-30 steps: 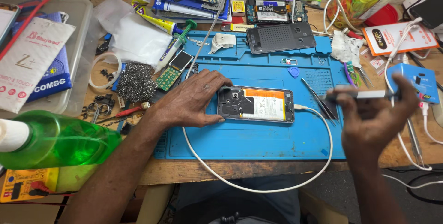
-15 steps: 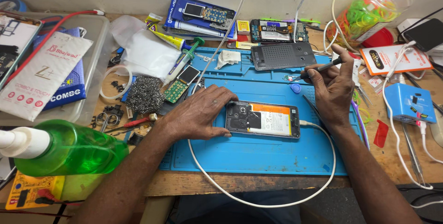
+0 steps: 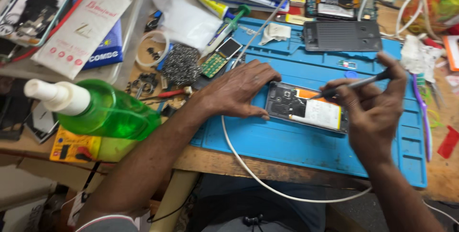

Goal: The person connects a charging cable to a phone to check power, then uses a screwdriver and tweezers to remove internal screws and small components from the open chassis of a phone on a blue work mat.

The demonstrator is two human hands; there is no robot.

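An opened phone (image 3: 306, 107) with its back off lies on a blue work mat (image 3: 296, 141), showing a white battery and an orange strip. My left hand (image 3: 239, 91) rests flat on the mat and presses against the phone's left end. My right hand (image 3: 370, 105) grips a thin metal tool (image 3: 354, 84) like a pen, its tip over the phone's upper middle. A white cable (image 3: 267, 179) loops from under my left hand off the bench's front edge.
A green spray bottle (image 3: 100, 110) lies at the left. Behind the mat are a grey phone back cover (image 3: 342, 36), a coil of metal wool (image 3: 180, 63), a small keypad phone (image 3: 220, 57), tubes, packets and loose parts. A purple tool (image 3: 423, 112) lies at the right.
My right hand came down from the back of the mat with the thin tool and now holds its tip over the phone. My left hand stayed on the phone.
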